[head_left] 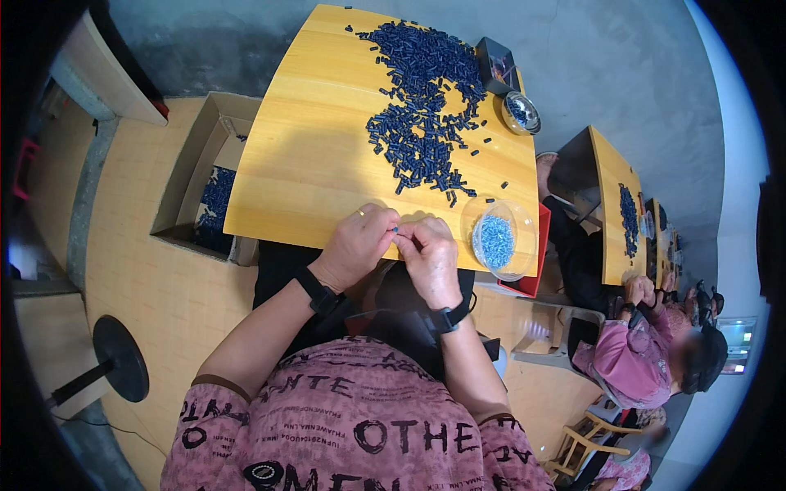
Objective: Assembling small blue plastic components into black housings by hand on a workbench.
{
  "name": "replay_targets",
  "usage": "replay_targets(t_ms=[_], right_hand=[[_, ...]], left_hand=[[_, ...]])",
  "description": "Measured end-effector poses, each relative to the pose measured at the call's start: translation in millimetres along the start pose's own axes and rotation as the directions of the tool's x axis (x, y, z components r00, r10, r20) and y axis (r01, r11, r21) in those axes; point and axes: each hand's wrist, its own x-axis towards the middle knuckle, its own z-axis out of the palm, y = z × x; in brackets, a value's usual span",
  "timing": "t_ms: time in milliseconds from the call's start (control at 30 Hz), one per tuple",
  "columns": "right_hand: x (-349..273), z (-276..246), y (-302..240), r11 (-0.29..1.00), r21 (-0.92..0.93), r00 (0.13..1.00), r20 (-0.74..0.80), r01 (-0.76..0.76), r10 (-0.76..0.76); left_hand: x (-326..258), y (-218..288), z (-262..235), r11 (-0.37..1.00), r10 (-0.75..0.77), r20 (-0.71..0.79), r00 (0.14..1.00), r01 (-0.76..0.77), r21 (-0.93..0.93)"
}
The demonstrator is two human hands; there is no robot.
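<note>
Just over the table's near edge, my left hand (pixel 360 242) and my right hand (pixel 429 255) meet fingertip to fingertip. Both are closed in a pinch around a small dark piece with a blue spot (pixel 395 230); the fingers cover most of it. To the right of my right hand stands a clear round tub (pixel 524 255) holding many tiny light-blue parts (pixel 494 242). Farther off, a big spread of short black cylindrical pieces (pixel 422 123) lies loose on the yellow wooden table (pixel 299 131).
A black box (pixel 498 65) and a metal bowl (pixel 521 113) stand at the far right. On the floor to the left, a cardboard box (pixel 182 176) holds more dark pieces. Below the right edge is a red bin (pixel 540 254). Another person (pixel 630 352) works at a neighbouring table.
</note>
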Motion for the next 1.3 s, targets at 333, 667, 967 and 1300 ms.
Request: replay_targets(t_ms=[333,667,967,1300], right_hand=[[16.2,-10.3,10.4,0.785,0.375,0.866,0.299,-0.493,0.401],[23.4,-14.6,10.9,0.826,0.249,0.843,0.348,-0.505,0.410],[23.5,-12.7,16.6,0.861,0.226,0.863,0.350,-0.456,0.365],[23.9,-11.3,10.2,0.861,0.225,0.865,0.338,-0.456,0.370]], left_hand=[[0.4,5.6,3.3,1.000,0.018,0.021,1.000,-0.018,0.017],[2.0,4.8,5.9,1.000,0.023,0.024,0.999,-0.022,-0.012],[2.4,5.9,4.2,1.000,0.004,0.050,0.999,-0.003,-0.010],[0.4,-0.2,7.1,0.999,0.011,0.058,0.998,-0.009,-0.033]])
